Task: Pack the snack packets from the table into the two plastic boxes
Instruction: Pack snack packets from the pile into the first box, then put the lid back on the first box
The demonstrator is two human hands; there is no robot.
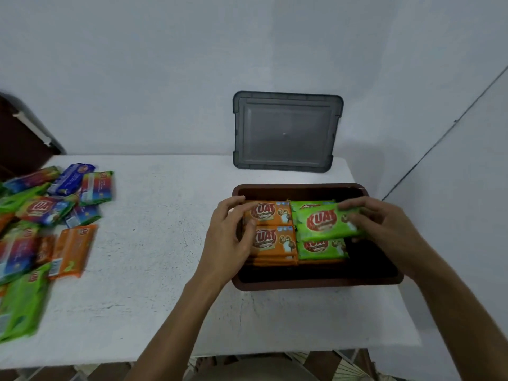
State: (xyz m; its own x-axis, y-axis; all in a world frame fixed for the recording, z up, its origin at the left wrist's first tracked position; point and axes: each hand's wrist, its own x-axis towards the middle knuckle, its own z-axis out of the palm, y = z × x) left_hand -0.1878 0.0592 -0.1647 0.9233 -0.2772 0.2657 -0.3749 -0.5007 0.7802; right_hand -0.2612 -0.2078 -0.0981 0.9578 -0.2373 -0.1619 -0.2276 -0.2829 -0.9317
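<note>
A dark brown plastic box (316,283) stands on the white table at the right. Inside it lie stacked orange packets (270,242) on the left and green packets (321,247) on the right. My right hand (379,229) holds a green snack packet (325,221) by its right end, tilted above the green stack. My left hand (233,235) hovers over the box's left edge, its fingers curved around the orange packets and touching them. A heap of loose packets (46,229), green, orange, blue and multicoloured, lies at the table's left edge.
A grey translucent lid (286,132) leans upright against the wall behind the box. A dark piece of furniture (19,144) stands at the far left. Bare white table (165,229) stretches between the heap and the box. The table's front edge is near my body.
</note>
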